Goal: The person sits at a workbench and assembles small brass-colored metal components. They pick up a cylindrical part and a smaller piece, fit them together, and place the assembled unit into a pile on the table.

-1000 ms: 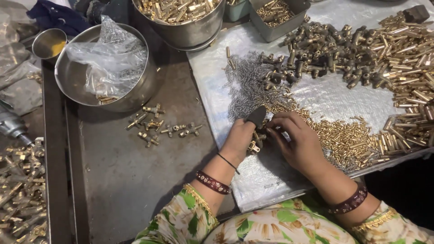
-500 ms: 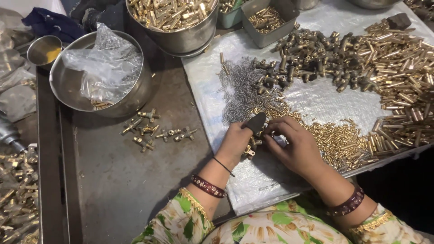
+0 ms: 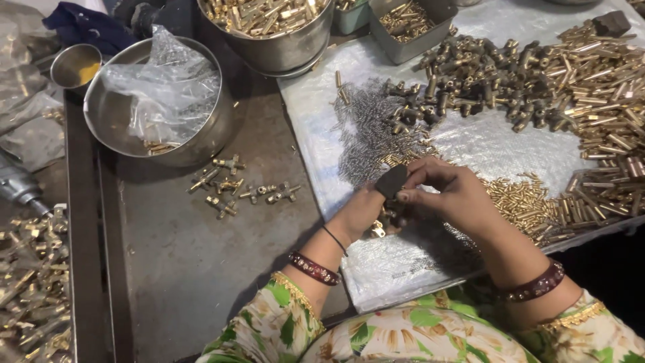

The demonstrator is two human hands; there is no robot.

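Both hands meet low over the pale plastic sheet (image 3: 470, 144), close to the bench's near edge. The left hand (image 3: 359, 214) is curled shut around a small brass fitting (image 3: 377, 230), of which only a bit of gold shows below the palm. The right hand (image 3: 451, 195) pinches a small dark block (image 3: 391, 181) between thumb and forefinger, pressed right against the fitting at the left fingertips.

The risks look real. The fitting is small and mostly buried in the grip, so a slip of the block could send it down among the thin wire springs (image 3: 366, 138) and tiny brass pins (image 3: 521, 202) scattered just beside the hands, where it would be hard to pick out again. The sheet reaches the near edge of the bench, and brass rods (image 3: 605, 74) lie heaped toward the right edge; a sleeve or wrist dragging across could sweep loose pieces off into the dark gap below. The finished-looking crosspieces (image 3: 235, 185) sit apart on bare metal to the left, in front of the steel bowl with the plastic bag (image 3: 161, 101), and a careless elbow could scatter them too.
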